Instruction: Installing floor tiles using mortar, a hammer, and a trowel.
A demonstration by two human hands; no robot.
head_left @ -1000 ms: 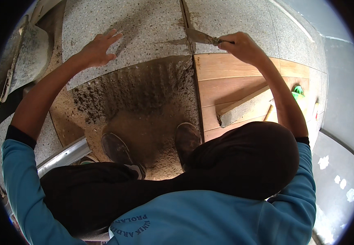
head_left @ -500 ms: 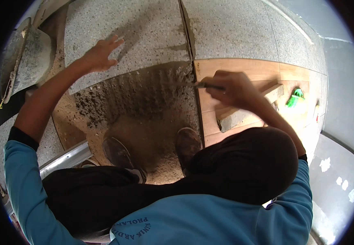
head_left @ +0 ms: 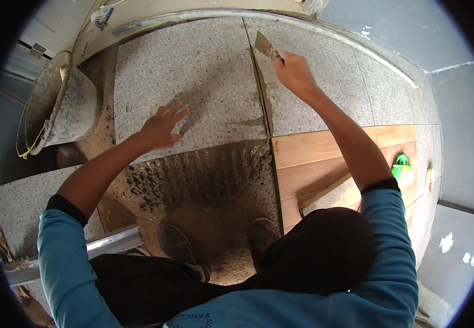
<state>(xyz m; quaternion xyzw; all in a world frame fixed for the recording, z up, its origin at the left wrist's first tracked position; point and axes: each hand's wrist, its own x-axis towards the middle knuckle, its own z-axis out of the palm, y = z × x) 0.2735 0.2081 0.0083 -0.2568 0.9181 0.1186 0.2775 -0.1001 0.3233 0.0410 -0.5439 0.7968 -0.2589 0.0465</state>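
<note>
In my right hand [head_left: 296,72] is a putty knife [head_left: 264,44], its flat blade held by the far end of the dark joint between two speckled grey tiles. My left hand [head_left: 163,128] holds nothing; its fingers are spread over the front part of the left speckled tile [head_left: 193,71]. Whether that palm touches the surface I cannot tell. Nearer to me, a bed of wet ridged mortar [head_left: 204,172] meets the tile's front edge. Mortar smears [head_left: 245,121] mark the tile along the joint.
A mortar-stained bucket [head_left: 75,109] stands at the left. Wood-look tiles [head_left: 324,147] lie at the right, with a long block [head_left: 330,199] and a green item [head_left: 402,169] on them. A metal straightedge [head_left: 111,242] lies by my left leg. My shoes [head_left: 177,243] stand at the mortar's near side.
My right hand has carried the putty knife from above the mortar to the far end of the tile joint. The view has tilted farther forward. My left hand stays spread near the tile's front.
</note>
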